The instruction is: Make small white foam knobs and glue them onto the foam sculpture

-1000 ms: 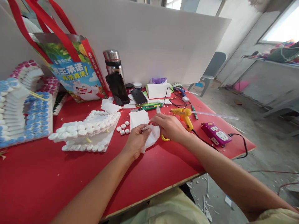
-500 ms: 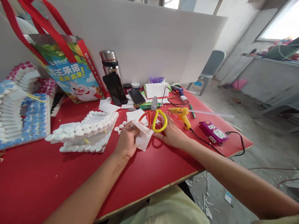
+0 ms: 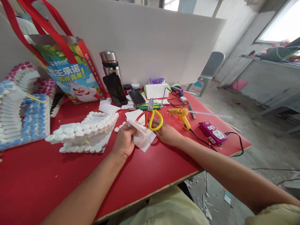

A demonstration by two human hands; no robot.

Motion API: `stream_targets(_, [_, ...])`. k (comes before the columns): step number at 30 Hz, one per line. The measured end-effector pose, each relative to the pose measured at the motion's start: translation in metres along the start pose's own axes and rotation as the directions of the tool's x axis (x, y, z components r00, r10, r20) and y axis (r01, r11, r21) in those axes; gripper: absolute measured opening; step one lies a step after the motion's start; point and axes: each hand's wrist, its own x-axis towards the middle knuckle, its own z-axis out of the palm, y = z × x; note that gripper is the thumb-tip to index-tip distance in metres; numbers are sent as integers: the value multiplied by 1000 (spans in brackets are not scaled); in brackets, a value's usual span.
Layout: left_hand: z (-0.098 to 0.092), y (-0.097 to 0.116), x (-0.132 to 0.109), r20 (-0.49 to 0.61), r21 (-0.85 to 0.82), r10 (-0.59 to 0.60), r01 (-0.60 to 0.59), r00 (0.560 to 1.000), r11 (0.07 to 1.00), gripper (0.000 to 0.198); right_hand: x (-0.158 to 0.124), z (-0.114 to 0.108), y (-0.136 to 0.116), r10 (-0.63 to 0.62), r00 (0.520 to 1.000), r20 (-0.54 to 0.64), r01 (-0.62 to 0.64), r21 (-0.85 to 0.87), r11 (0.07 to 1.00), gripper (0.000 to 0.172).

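A crumpled white tissue (image 3: 142,136) is pinched in my left hand (image 3: 124,139), thumb on top, above the red table. My right hand (image 3: 167,132) is at the looped yellow handle of a pair of pliers (image 3: 156,121), its fingers partly hidden behind that handle. The pliers point away from me, jaws up, with their red handle partly covered by the tissue. Several round white pieces (image 3: 117,129) lie just beyond my left hand, beside white paper (image 3: 133,115). A white model with rows of round pieces (image 3: 81,131) stands to the left.
A yellow glue gun (image 3: 182,116) with a clear stick lies right of my right hand, its cord leading toward a purple power box (image 3: 213,132). Farther back are a green cutter (image 3: 150,107), phones (image 3: 137,97), a steel flask (image 3: 109,57) and a printed bag (image 3: 75,75).
My right hand and the pliers have shifted slightly left, closer to my left hand. The tissue now spreads farther right, toward the right hand. My left hand keeps its hold.
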Motion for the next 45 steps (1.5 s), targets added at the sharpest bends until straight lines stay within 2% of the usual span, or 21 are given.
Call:
stream_targets(5, [0,0,0,13,-6,24,-24,1000,1000,17,-78,-19,-13,-154,986,57,145,136,980,54])
stream_targets(7, [0,-1,0,11,5,16,-16,1000,1000,18,-128,-24,-12,-182,980,74,168,164,972,62])
stream_targets(9, [0,-3,0,15,3,0,0,1000,1000,20,-194,-18,-7,-96,991,89,81,154,985,72])
stream_targets(11, [1,-4,0,32,-2,-16,16,999,1000,22,-273,4,1,123,990,70,-128,79,989,77])
stream_targets(12, [2,-4,0,43,-3,-21,21,999,1000,23,-314,21,6,261,963,64,-264,34,964,78])
stream_targets(14, [3,-5,0,62,-2,-26,26,998,1000,24,-388,62,19,405,911,74,-405,-21,914,67])
stream_targets(15, [4,-6,0,70,0,-26,26,997,1000,24,-414,82,26,478,876,69,-475,-49,878,58])
stream_targets(17, [5,-7,-1,82,7,-26,26,996,1000,25,-440,112,37,504,856,115,-501,-60,864,40])
stream_targets(19, [5,-7,-3,91,22,-34,32,995,999,25,-424,118,41,563,813,146,-562,-55,826,32])
stream_targets(21, [5,-7,-5,99,38,-40,37,994,999,26,-376,96,30,598,780,185,-597,-67,799,38])
stream_targets(23, [6,-6,-7,104,51,-40,35,994,998,27,-314,52,6,501,850,161,-500,-53,864,44])
stream_targets(25, [7,-4,-9,108,58,-28,22,994,998,27,-253,0,-25,311,950,23,-311,40,949,40])
stream_targets(26, [8,-4,-10,112,62,-19,12,994,998,27,-224,-23,-39,210,976,-64,-204,89,975,38])
stream_targets(28, [9,-3,-13,119,74,4,-13,993,997,25,-172,-56,-57,100,959,-265,-76,97,992,32])
stream_targets(29, [10,-3,-15,123,85,17,-27,992,996,24,-148,-64,-60,120,934,-335,-86,113,990,26])
stream_targets(31, [12,-5,-19,139,114,16,-32,990,993,20,-102,-66,-56,259,903,-342,-191,219,957,16])
stream_targets(33, [13,-7,-24,156,183,18,-47,988,982,16,-61,-59,-47,396,862,-317,-315,277,908,28])
stream_targets(36, [14,-9,-30,234,370,83,-168,969,914,11,-16,-47,-42,534,833,-145,-490,256,833,57])
stream_targets(39, [16,-10,-33,307,501,148,-292,940,815,12,2,-42,-42,581,812,-52,-557,226,799,77])
stream_targets(43, [19,-7,-34,410,577,111,-352,905,737,19,0,-35,-32,585,810,-52,-568,180,803,69])
stream_targets(45, [18,-3,-34,406,587,128,-365,905,723,17,-4,-33,-25,573,818,-54,-566,111,817,62])
